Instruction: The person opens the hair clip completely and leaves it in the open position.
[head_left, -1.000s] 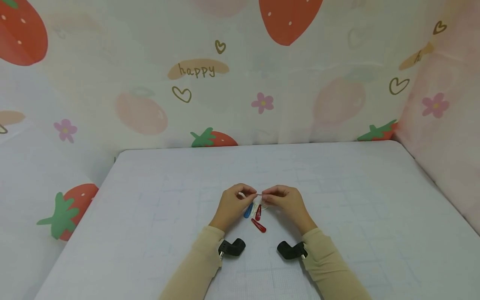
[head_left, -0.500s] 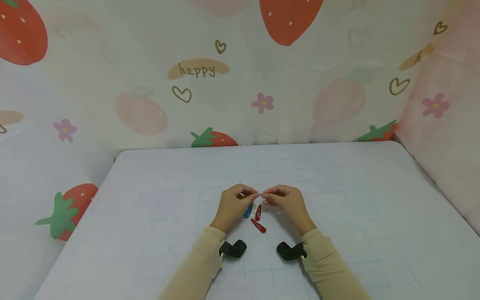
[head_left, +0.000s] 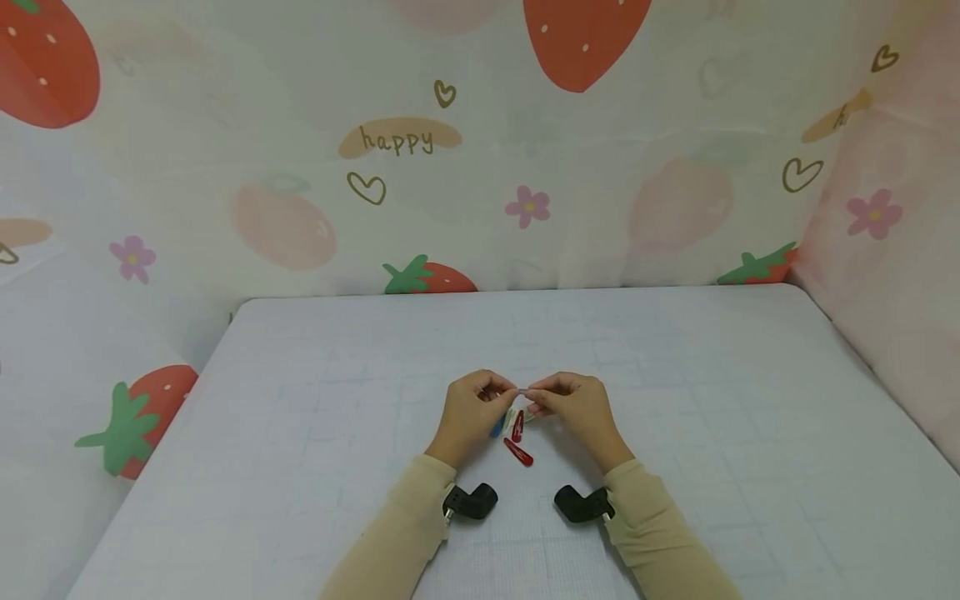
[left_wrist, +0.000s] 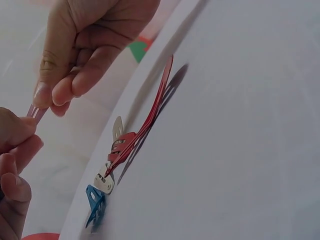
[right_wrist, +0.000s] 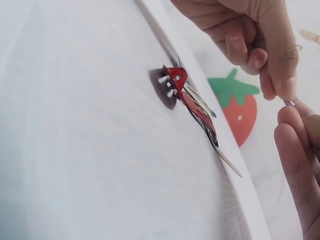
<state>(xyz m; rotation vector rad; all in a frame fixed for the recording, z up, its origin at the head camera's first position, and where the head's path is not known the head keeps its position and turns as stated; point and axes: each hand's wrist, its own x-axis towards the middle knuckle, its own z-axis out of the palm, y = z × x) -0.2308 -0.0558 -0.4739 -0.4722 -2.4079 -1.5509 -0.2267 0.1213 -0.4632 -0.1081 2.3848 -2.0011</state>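
Both hands hold one small pale-purple snap hair clip (head_left: pixel 522 391) between them, raised above the table. My left hand (head_left: pixel 471 417) pinches one end with thumb and forefinger. My right hand (head_left: pixel 579 414) pinches the other end the same way, its fingertips close to the left ones. In the left wrist view only a short slotted middle of the clip (left_wrist: pixel 36 112) shows; the fingers hide the rest. Below the hands lie two red hair clips, one nearer (head_left: pixel 518 452) and one behind it (head_left: pixel 517 426), a blue clip (head_left: pixel 497 427) and whitish clips (left_wrist: pixel 104 179).
The clips lie in a loose heap on a white-covered table (head_left: pixel 337 400), between the two forearms. A black wrist camera mount (head_left: pixel 471 502) juts inward from the left sleeve and another (head_left: pixel 583 505) from the right. A strawberry-print curtain (head_left: pixel 585 167) hangs behind the table.
Both hands keep hold of the purple clip and have shifted only slightly. The left hand now covers more of the blue clip. The clips on the table have not moved.
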